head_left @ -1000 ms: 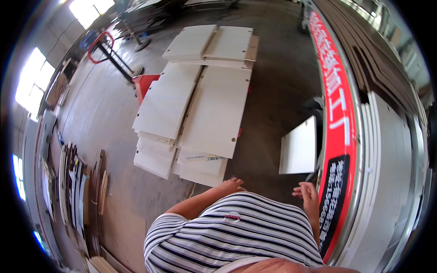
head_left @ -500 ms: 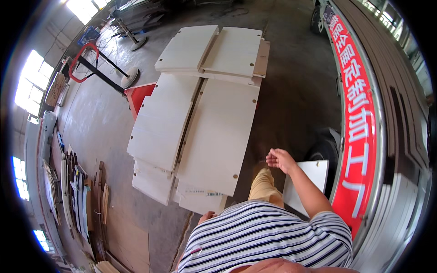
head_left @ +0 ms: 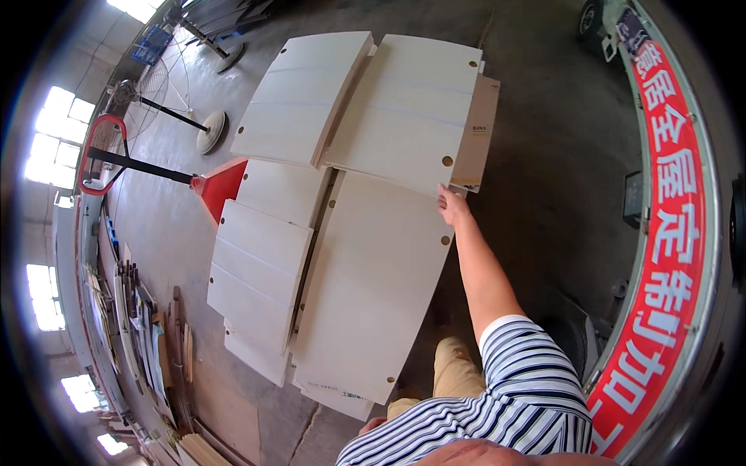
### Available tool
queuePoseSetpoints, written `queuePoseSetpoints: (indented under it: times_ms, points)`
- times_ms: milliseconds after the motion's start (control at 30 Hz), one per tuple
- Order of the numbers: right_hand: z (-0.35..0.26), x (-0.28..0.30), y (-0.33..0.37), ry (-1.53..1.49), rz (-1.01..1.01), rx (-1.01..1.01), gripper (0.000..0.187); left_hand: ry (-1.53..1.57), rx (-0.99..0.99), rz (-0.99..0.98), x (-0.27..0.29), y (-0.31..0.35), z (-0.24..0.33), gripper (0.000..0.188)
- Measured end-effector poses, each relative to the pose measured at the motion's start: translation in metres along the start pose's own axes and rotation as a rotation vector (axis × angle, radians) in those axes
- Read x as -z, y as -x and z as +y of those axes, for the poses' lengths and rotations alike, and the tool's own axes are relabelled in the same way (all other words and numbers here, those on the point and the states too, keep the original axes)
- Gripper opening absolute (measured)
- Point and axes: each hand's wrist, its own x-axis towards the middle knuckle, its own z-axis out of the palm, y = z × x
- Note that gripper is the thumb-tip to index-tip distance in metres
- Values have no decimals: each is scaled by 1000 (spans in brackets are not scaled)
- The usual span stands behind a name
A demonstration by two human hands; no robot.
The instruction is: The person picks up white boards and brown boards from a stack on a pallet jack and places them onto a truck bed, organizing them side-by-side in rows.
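Observation:
My right hand reaches forward to the near right corner of the far right stack of white panels. Its index finger is extended and the other fingers are loosely bent. The fingertips are at the panel's edge; whether they touch it is unclear. Beneath the forearm's left side lies a long white panel with round holes near its corners. Only part of my left hand shows low beside my striped shirt, its fingers mostly hidden. More white panels lie at the far left and near left.
A red pallet jack with a looped handle stands at the left of the stacks. A vehicle side with a red banner runs along the right. Boards and strips lean at lower left; a fan stands beyond.
My right hand has moved forward and up, from beside my leg to the far right stack's near corner. The view has shifted, and the panels now sit further left and larger.

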Motion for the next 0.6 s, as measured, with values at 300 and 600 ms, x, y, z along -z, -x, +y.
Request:
queuePoseSetpoints:
  times_ms: [300,600]
  points:
    - [2,-3,14,-250,-145,24,36,253,-278,-173,-17,-233,196,49]
    - [142,63,164,82,-278,-335,27,836,-282,111,-67,-341,368,94]
